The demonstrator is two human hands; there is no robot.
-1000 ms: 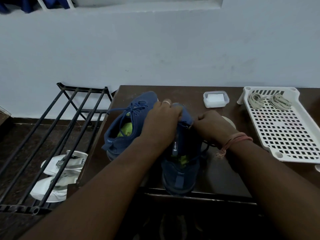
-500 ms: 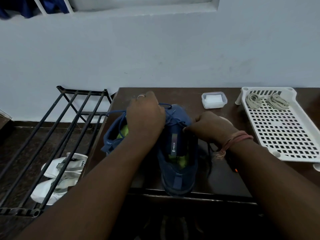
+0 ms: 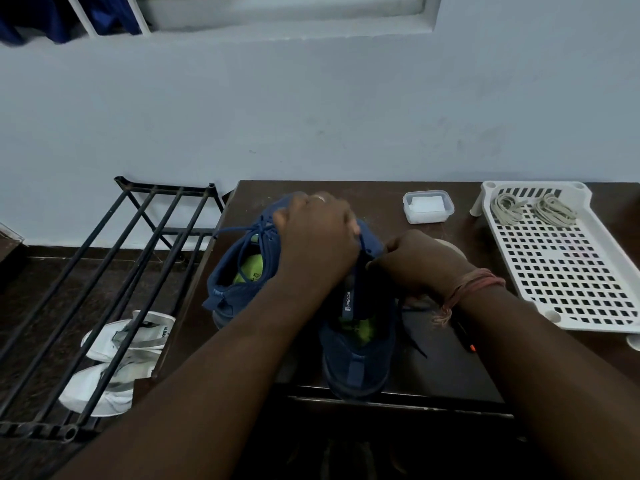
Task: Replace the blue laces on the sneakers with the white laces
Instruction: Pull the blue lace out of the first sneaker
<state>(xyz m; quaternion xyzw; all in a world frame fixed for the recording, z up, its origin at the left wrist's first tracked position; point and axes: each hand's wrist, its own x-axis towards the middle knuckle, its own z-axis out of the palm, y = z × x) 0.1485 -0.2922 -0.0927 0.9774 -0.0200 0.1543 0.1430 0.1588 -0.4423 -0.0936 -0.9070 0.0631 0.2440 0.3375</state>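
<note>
Blue laces [image 3: 242,233]: threaded in both sneakers; a loose loop shows on the left shoe, and a dark end trails on the table by my right wrist.
Near sneaker [image 3: 356,344]: blue, heel toward me at the table's front edge, green insole inside; its tongue strip carries small white lettering I cannot read.
Far sneaker [image 3: 239,271]: blue, just left of the other and touching it, angled toward the far left; green insole with dark print too small to read.
My left hand [image 3: 317,237]: lies over the lacing where the two shoes meet, fingers curled down; whether they hold a lace I cannot tell.
My right hand [image 3: 415,261]: fingers curled tight, pinching a blue lace at the near sneaker's upper eyelets.
White laces [image 3: 533,207]: two coiled bundles at the far end of the white perforated tray [image 3: 571,271], well apart from the shoes.
Table [image 3: 443,362]: dark wood.
Plastic box [image 3: 428,207]: clear, lidded, white contents, between shoes and tray.
Metal rack [image 3: 114,271]: black bars, left of the table.
White shoes [image 3: 114,362]: a pair on the floor beneath the rack; one tongue reads "ALBA", the rest hidden.
</note>
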